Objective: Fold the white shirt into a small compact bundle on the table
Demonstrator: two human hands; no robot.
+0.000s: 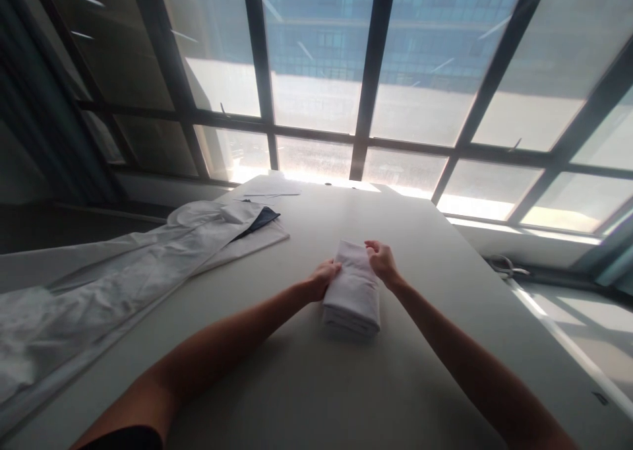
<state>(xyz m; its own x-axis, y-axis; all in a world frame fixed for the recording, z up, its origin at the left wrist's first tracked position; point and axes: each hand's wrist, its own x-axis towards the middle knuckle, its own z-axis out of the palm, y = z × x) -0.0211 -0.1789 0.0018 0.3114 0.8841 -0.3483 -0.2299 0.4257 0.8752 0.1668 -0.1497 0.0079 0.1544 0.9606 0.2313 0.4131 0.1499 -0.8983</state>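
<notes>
A folded white cloth lies in a thick, neat stack on the white table, in front of me. My left hand rests against the stack's left side with its fingers curled onto the top layer. At the far right corner of the stack my right hand has its fingers bent and pinching the cloth's edge. Both forearms reach in from the bottom of the view.
Long white garments lie spread over the table's left side, with a dark piece of fabric under their far end. Papers sit at the far edge. Large windows stand behind. Cables lie on the sill at right.
</notes>
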